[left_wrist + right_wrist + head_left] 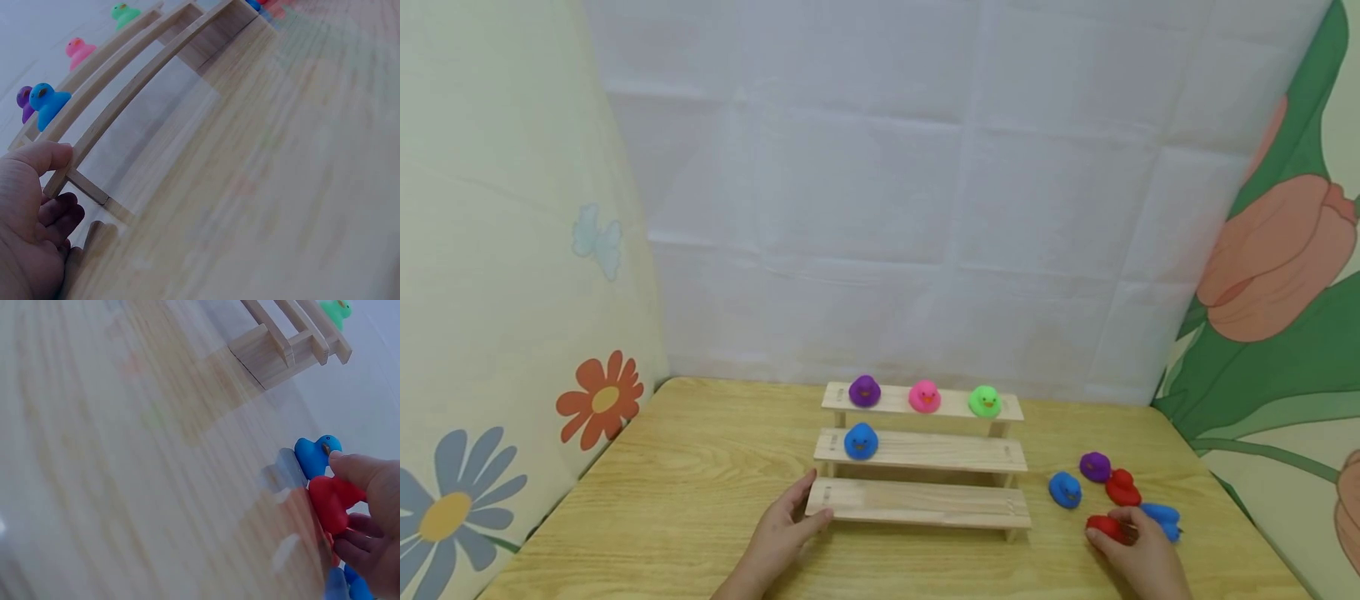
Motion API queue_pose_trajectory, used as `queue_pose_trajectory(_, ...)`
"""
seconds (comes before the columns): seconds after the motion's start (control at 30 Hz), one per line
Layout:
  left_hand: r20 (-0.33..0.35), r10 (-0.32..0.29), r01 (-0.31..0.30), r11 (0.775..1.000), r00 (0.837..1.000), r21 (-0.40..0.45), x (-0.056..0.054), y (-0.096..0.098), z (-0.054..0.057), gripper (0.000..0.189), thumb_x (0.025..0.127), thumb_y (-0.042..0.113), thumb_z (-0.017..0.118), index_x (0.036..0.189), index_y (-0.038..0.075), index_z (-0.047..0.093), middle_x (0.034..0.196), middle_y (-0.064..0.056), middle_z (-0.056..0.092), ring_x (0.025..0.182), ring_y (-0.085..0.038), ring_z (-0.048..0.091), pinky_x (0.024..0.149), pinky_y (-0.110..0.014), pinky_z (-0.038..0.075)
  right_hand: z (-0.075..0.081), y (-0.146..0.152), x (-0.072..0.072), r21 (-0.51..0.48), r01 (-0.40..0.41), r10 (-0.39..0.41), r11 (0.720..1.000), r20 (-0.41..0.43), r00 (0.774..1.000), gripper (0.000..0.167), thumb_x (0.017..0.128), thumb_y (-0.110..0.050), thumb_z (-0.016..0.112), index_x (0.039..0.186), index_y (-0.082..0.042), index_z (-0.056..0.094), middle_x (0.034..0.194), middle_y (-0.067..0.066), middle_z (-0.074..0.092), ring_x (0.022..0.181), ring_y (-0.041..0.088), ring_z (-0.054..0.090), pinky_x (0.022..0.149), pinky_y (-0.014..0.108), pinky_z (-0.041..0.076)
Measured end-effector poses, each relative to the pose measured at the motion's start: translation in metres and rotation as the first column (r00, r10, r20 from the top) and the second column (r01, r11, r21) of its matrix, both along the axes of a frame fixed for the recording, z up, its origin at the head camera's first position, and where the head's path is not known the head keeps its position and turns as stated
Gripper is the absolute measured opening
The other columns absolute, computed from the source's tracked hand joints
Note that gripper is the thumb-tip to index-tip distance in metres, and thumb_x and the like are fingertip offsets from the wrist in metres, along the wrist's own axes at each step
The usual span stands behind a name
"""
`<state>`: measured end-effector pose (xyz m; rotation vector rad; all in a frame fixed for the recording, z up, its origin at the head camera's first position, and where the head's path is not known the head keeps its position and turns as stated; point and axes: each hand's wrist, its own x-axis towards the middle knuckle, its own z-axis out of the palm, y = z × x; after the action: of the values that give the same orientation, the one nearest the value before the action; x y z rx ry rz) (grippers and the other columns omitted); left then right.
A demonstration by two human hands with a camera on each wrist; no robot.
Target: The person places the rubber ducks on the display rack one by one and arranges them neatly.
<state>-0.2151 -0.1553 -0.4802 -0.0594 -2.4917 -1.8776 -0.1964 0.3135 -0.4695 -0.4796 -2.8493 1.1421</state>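
A three-tier wooden display stand [925,505] stands on the table. My left hand [771,533] holds the left end of its lowest shelf, with the thumb on the shelf's front edge in the left wrist view. On the top tier sit a purple duck [865,392], a pink duck [925,397] and a green duck [985,402]. A blue duck [861,442] sits at the left of the middle tier. To the right of the stand, my right hand [1146,557] grips a red rubber duck [328,503] between thumb and fingers, low over the tabletop.
Around the right hand lie another blue duck [1065,491], a second purple duck [1096,467], another red duck [1123,488] and blue ducks [1161,515] partly hidden by the hand. A white cloth [850,208] hangs behind the table [700,467]; flowered cloths flank it.
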Motion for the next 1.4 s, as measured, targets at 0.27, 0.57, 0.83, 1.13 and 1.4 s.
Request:
queue_pose_trajectory(0.27,0.005,0.005,-0.005,1.0,1.0,0.0,0.0,0.0,0.0,0.073,0.089,0.016,0.071,0.147,-0.009,0.034,0.146,-0.028,0.045,0.137,-0.041,0.044,0.112,-0.051,0.036,-0.004,0.001,0.001,0.005,-0.005,0.005,1.0,0.01,1.0,0.086,0.08,-0.061,0.07,0.13,0.007,0.052,0.126,0.031,0.058,0.108,0.042,0.058,0.09,0.054,0.05)
queue_pose_trajectory(0.57,0.006,0.001,-0.001,1.0,1.0,0.005,0.001,0.0,0.0,0.074,0.089,0.017,0.071,0.147,-0.009,0.034,0.147,-0.029,0.044,0.136,-0.041,0.044,0.11,-0.049,0.039,-0.003,-0.001,0.0,-0.022,-0.025,0.025,0.999,0.026,0.999,0.086,0.077,-0.057,0.076,0.131,0.006,0.052,0.124,0.03,0.059,0.107,0.041,0.058,0.09,0.054,0.05)
queue_pose_trajectory(0.83,-0.011,0.0,0.001,0.999,1.0,0.032,0.001,0.002,0.001,0.073,0.089,0.013,0.071,0.146,-0.012,0.033,0.146,-0.03,0.044,0.136,-0.041,0.044,0.107,-0.042,0.043,-0.003,-0.002,0.0,-0.033,-0.025,0.025,0.999,0.008,1.0,0.081,0.079,-0.054,0.076,0.13,0.006,0.053,0.12,0.027,0.062,0.104,0.036,0.06,0.088,0.05,0.051)
queue_pose_trajectory(1.13,-0.002,-0.002,0.002,1.0,1.0,0.026,0.002,0.002,0.002,0.073,0.089,0.015,0.071,0.146,-0.01,0.033,0.148,-0.029,0.043,0.137,-0.041,0.042,0.11,-0.046,0.039,0.004,-0.009,0.0,-0.121,-0.027,0.026,0.992,-0.005,1.0,0.076,0.081,-0.05,0.076,0.128,0.005,0.053,0.124,0.029,0.061,0.112,0.046,0.058,0.089,0.049,0.054)
queue_pose_trajectory(1.4,-0.023,-0.015,0.016,1.0,1.0,0.015,0.002,0.0,0.003,0.072,0.089,0.014,0.071,0.146,-0.012,0.033,0.148,-0.03,0.041,0.137,-0.043,0.041,0.11,-0.047,0.039,0.015,-0.019,0.001,-0.178,-0.061,0.049,0.982,-0.072,0.996,0.069,0.086,-0.045,0.073,0.134,0.0,0.054,0.13,0.025,0.06,0.118,0.042,0.059,0.093,0.046,0.055)
